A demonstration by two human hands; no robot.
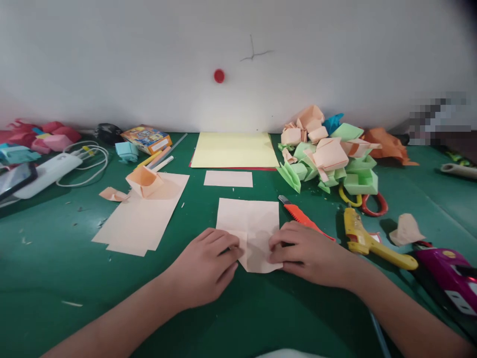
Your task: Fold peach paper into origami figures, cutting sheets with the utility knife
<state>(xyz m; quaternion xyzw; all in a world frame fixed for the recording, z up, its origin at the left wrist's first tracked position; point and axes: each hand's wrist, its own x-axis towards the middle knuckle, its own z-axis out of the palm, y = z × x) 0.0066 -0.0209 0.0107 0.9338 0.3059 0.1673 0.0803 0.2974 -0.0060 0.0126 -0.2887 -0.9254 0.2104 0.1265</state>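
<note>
A pale peach sheet of paper (257,216) with creases down and across its middle lies on the green table between my hands. My left hand (208,263) has its fingers closed at the sheet's lower left, where a corner is folded inward along the centre crease. The fingers of my right hand (301,251) are curled around the lower right edge, which lifts slightly. An orange utility knife (303,216) lies just beyond my right hand, partly behind it. Above the sheet rests a narrow strip of the same paper (228,179).
Left stand peach sheets (149,223) under a folded paper box (144,181), a power bank (48,174) and its cable. Yellow paper (234,149) lies by the wall. Right are a pile of folded paper pieces (331,154), scissors (374,204) and a yellow glue gun (357,233).
</note>
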